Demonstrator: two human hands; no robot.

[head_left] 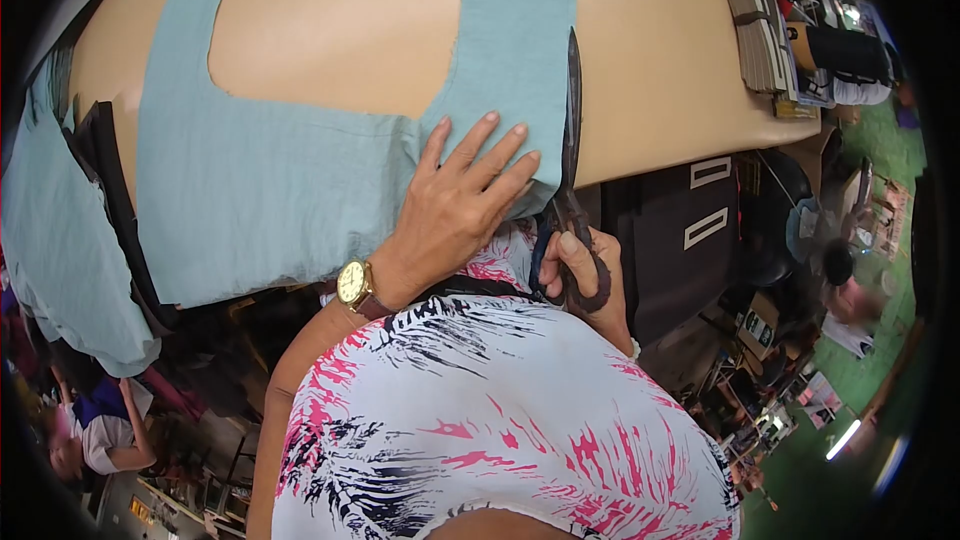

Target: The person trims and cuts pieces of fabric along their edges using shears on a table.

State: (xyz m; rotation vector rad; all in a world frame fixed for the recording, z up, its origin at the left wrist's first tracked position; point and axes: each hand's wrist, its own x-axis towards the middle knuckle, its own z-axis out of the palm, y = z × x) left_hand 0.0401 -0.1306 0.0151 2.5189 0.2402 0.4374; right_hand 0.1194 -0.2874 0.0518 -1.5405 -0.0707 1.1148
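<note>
Pale blue-green fabric [270, 180], with a wide curved cutout, lies over the near part of the table. My left hand [455, 195] rests flat on it with the fingers spread, and a wristwatch [355, 285] is on that wrist. At the table's near edge, my right hand [603, 285] grips a large pair of dark scissors [573, 125] by the handles. The blades point away from me along the fabric's right edge. The visible blade lies beside that edge, and the lower part near my left hand is partly hidden by cloth.
The tan table top [660, 70] carries a stack of books or boards [758, 35] at its far right corner. More blue-green cloth [70, 200] hangs at the left. Dark drawers or panels [665, 240] stand below the right edge. Another person [105, 435] is at the lower left.
</note>
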